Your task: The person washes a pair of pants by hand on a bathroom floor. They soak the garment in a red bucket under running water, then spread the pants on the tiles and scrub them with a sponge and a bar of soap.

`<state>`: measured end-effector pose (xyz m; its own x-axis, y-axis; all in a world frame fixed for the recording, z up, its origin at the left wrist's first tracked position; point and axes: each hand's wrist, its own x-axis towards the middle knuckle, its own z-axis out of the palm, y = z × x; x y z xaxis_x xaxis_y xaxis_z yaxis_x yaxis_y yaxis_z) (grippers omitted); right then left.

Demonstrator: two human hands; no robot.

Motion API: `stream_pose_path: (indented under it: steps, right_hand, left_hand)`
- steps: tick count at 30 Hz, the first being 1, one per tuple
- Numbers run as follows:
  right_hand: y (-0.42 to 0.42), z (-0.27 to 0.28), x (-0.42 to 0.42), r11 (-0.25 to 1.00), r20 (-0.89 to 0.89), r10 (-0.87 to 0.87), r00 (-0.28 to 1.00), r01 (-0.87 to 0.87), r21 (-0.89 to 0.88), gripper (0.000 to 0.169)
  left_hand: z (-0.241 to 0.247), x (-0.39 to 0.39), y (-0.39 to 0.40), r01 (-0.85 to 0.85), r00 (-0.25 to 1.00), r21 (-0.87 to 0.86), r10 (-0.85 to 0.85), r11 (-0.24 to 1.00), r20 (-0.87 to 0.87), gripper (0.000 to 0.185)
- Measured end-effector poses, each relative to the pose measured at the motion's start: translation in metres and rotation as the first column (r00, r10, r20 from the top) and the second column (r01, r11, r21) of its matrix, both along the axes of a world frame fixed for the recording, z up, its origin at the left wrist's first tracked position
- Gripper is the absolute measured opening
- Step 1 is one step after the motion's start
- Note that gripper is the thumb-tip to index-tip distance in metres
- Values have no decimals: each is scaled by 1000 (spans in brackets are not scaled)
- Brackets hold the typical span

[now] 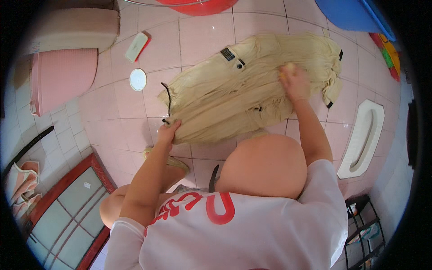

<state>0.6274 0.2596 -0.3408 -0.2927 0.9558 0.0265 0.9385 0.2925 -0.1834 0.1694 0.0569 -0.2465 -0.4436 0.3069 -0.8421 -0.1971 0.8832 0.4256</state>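
Note:
A wet khaki jacket (222, 98) lies spread on the pink tiles, with a dark label patch (227, 54), a snap and black cords at its hem. My left hand (167, 132) grips the hem corner nearest me on the left. Over the sleeve end of the garment, my right hand (296, 82) is blurred by motion. Its fingers are closed around a small yellow block (288, 67), which looks like a bar of soap and is pressed to the cloth. Most of the block is hidden by the fingers.
A scrub brush (136, 47) with red bristles and a round white disc (138, 79) lie left of the jacket. Beyond are a red basin (202, 6) and a blue tub (351, 15). A squat toilet (362, 141) and black rack (364, 229) stand right; a framed door (71, 219) is left.

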Motion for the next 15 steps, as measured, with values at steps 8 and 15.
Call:
stream_pose_path:
  steps: [8, 15]
  right_hand:
    - [-48, 36, -116, 999, -207, 5, 978, -13, -33, 21]
    - [-79, 15, -92, 985, -455, 54, 889, -123, -124, 25]
  left_hand:
    - [-15, 22, -19, 11, 998, 33, -13, 999, 63, 51]
    - [14, -15, 19, -196, 957, 40, 199, 980, -210, 64]
